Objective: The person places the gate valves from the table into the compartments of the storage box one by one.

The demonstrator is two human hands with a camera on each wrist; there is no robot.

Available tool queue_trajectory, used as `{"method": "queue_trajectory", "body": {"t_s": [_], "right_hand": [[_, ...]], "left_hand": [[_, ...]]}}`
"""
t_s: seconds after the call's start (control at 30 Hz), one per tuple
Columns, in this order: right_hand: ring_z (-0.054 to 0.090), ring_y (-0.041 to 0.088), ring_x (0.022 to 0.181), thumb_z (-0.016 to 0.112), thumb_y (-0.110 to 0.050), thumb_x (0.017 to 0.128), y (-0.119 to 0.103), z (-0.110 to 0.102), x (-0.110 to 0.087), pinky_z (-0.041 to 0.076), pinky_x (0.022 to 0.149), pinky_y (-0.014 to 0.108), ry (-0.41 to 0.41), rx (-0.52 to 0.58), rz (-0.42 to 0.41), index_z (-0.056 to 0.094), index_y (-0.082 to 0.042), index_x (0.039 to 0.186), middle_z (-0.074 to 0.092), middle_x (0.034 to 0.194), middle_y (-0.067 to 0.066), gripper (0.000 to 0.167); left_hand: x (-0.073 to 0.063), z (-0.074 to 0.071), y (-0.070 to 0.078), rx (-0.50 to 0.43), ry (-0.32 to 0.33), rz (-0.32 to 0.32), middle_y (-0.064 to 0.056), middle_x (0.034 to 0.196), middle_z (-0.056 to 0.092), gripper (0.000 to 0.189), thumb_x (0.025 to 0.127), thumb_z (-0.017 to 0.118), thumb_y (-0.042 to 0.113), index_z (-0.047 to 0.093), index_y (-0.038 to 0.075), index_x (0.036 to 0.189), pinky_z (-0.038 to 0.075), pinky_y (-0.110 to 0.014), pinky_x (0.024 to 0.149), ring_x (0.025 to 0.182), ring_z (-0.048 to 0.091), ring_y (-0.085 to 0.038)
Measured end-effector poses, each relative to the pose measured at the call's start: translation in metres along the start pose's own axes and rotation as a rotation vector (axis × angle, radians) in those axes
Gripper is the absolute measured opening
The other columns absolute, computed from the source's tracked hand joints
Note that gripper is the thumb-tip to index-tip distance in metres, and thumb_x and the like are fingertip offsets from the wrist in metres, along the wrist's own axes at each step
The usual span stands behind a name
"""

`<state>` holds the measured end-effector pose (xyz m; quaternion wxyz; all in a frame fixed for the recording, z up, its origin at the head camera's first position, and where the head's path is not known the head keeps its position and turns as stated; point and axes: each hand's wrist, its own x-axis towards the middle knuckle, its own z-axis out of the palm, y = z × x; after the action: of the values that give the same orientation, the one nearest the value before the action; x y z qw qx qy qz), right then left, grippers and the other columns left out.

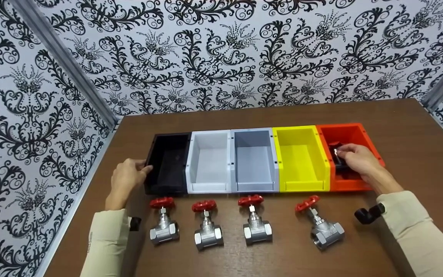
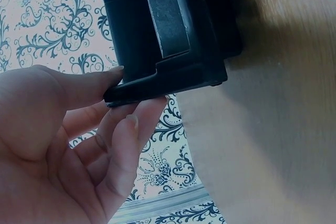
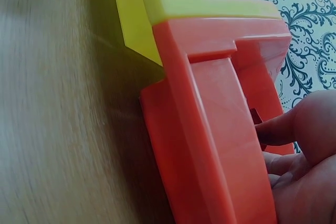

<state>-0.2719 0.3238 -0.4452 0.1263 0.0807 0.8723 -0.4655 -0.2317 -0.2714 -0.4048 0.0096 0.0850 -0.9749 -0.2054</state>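
Note:
My left hand point(image 1: 127, 177) pinches the side wall of the black bin point(image 1: 169, 161), thumb on one side and fingers on the other; the left wrist view shows this rim point(image 2: 173, 80) closely. Inside the red-orange bin point(image 1: 367, 134), my right hand point(image 1: 361, 161) pinches a small dark object point(image 1: 335, 154) with a shiny metal part; its kind is unclear. The right wrist view mostly hides it behind the red bin's front wall point(image 3: 231, 140). Several steel valves with red handwheels lie before the bins: one far left point(image 1: 164, 227), two mid-table point(image 1: 208, 231) and one tilted at right point(image 1: 323, 227).
Between the black and red bins stand a white bin point(image 1: 212, 159), a grey bin point(image 1: 255, 159) and a yellow bin point(image 1: 300, 159), joined in one row. All rest on a brown wooden table point(image 1: 244, 261). Patterned wall panels point(image 1: 221, 57) rise behind and at the sides.

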Motion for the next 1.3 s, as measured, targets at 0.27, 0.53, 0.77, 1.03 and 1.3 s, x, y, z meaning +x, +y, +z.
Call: {"method": "queue_trajectory", "body": {"t_s": [0.27,0.53,0.77,1.03,1.3], "right_hand": [[0.035,0.041,0.126,0.039,-0.029,0.104,-0.003,-0.001,-0.004,0.028,0.113,0.056,-0.027,0.047,0.024,0.034,0.009,0.146,0.031,0.149,0.030,0.056],[0.034,0.042,0.128,0.038,-0.028,0.105,-0.009,0.000,-0.006,0.028,0.114,0.056,-0.059,0.065,0.042,0.029,0.009,0.148,0.027,0.152,0.031,0.058],[0.037,0.041,0.126,0.037,-0.026,0.105,-0.012,0.002,-0.008,0.031,0.113,0.054,-0.077,0.086,0.067,0.025,0.010,0.149,0.026,0.151,0.031,0.058],[0.037,0.041,0.125,0.038,-0.026,0.104,-0.014,0.003,-0.011,0.031,0.113,0.055,-0.067,0.084,0.066,0.026,0.010,0.148,0.028,0.150,0.030,0.058],[0.037,0.040,0.125,0.040,-0.034,0.105,-0.015,0.003,-0.013,0.034,0.111,0.053,-0.073,0.088,0.081,0.025,0.006,0.150,0.028,0.150,0.028,0.063]], "left_hand": [[0.000,0.000,0.000,-0.005,-0.003,-0.002,-0.026,0.130,0.059,0.041,0.096,0.063,0.034,0.066,0.012,0.130,0.045,-0.062,0.088,0.114,0.056,-0.053],[0.000,0.000,-0.001,0.001,0.003,-0.003,-0.026,0.130,0.060,0.041,0.096,0.063,0.034,0.065,0.011,0.130,0.045,-0.062,0.088,0.114,0.057,-0.052],[-0.002,0.001,0.000,-0.012,0.017,0.026,-0.022,0.123,0.066,0.039,0.096,0.063,0.032,0.066,0.009,0.129,0.046,-0.061,0.088,0.112,0.059,-0.050],[-0.002,0.001,0.001,-0.022,0.019,0.027,-0.022,0.124,0.065,0.039,0.096,0.063,0.032,0.067,0.011,0.128,0.045,-0.061,0.087,0.112,0.059,-0.050],[-0.002,0.002,-0.001,-0.023,0.017,0.014,-0.022,0.125,0.065,0.039,0.096,0.063,0.033,0.067,0.013,0.129,0.046,-0.061,0.086,0.111,0.060,-0.050]]}}
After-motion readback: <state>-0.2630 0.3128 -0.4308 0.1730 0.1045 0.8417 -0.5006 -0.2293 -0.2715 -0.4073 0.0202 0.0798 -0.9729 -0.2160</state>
